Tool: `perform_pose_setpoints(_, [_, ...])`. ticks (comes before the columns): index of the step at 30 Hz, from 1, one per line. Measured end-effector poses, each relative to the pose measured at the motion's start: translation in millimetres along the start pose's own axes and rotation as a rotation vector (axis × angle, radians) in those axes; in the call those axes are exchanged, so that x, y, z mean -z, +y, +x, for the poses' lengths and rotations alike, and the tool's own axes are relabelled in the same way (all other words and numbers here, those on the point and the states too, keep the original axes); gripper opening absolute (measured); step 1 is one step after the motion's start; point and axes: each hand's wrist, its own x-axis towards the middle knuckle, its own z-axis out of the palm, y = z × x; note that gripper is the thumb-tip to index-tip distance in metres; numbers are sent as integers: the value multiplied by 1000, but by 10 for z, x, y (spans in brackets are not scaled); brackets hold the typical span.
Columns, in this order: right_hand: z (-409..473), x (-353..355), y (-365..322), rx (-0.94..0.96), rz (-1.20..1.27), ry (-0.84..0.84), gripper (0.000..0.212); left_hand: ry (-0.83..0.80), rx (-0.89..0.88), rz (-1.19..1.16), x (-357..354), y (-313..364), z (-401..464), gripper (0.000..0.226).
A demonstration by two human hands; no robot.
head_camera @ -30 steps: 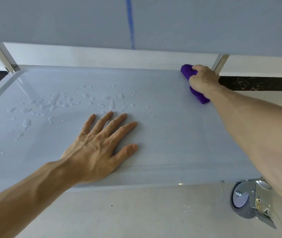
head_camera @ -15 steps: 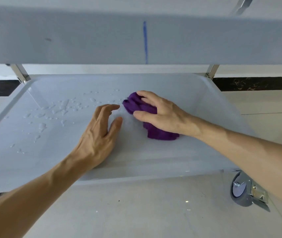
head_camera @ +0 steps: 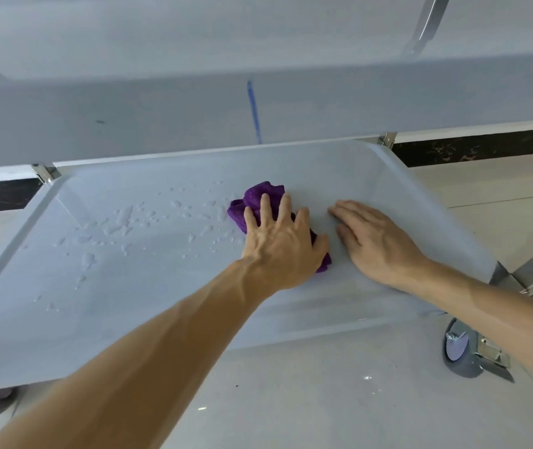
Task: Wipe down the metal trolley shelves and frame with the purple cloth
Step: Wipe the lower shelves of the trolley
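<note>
The purple cloth (head_camera: 263, 202) lies bunched on the lower shelf (head_camera: 388, 176) of the metal trolley, a little right of the shelf's middle, and everything here is best placed from it. The left hand (head_camera: 279, 244) lies on top of the cloth with the fingers spread and nearly straight, pressing it flat against the metal rather than gripping it; I think this is so that a wide part of the cloth meets the surface in a stroke. Just right of the cloth, apart from it, the right hand (head_camera: 375, 241) rests flat on the bare shelf with relaxed fingers and holds nothing; it probably supports the person's weight while they lean under the upper shelf (head_camera: 161, 115). Left of the cloth, beginning just beside its edge, many water drops (head_camera: 122, 222) are scattered over the shelf, so this part seems not yet wiped, and the cloth looks ready to go toward them. To the right of the cloth the shelf looks dry. Above the cloth, the front edge of the upper shelf carries a blue line (head_camera: 253, 108). Far right and nearer to the camera than the cloth, a caster wheel (head_camera: 461, 351) with a metal brake stands on the pale floor (head_camera: 323, 400). Behind the cloth, at the far right corner, a frame post (head_camera: 387, 140) joins the two shelves.
</note>
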Motion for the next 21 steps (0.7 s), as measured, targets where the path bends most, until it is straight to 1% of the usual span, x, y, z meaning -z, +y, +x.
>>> perform_pose_setpoints(2, [-2, 2, 12, 5, -7, 13, 41, 52, -69, 11, 20, -216, -45, 59])
perform_pose_setpoints(3, [-3, -2, 13, 6, -10, 11, 42, 55, -70, 28, 52, -373, -71, 60])
perform_pose_setpoints(5, [-6, -6, 14, 0, -9, -8, 42, 29, 15, 59, 143, -762, -108, 62])
perform_pose_setpoints(8, [-4, 5, 23, -19, 5, -22, 43, -44, 231, 74, 288, -1412, -227, 56])
perform_pose_setpoints(10, [3, 3, 16, -27, 7, -23, 43, -30, 312, -30, 376, -1678, -352, 54])
perform_pose_setpoints(12, [25, -7, -5, -39, 7, -33, 44, 51, 324, -153, 386, -1709, -450, 50])
perform_pose_setpoints(14, [48, -20, -17, -43, 1, -48, 44, 129, 254, -183, 362, -1516, -528, 48])
perform_pose_setpoints(15, [53, -24, -19, -41, -4, -56, 44, 157, 178, -184, 341, -1354, -570, 49])
perform_pose_setpoints(16, [52, -25, -18, -39, -11, -63, 45, 173, 89, -188, 315, -1169, -615, 55])
perform_pose_setpoints(18, [42, -19, -16, -33, -27, -68, 46, 168, -81, -196, 267, -761, -721, 63])
perform_pose_setpoints(21, [23, -9, -18, -18, -43, -54, 46, 129, -289, -218, 185, -303, -872, 60])
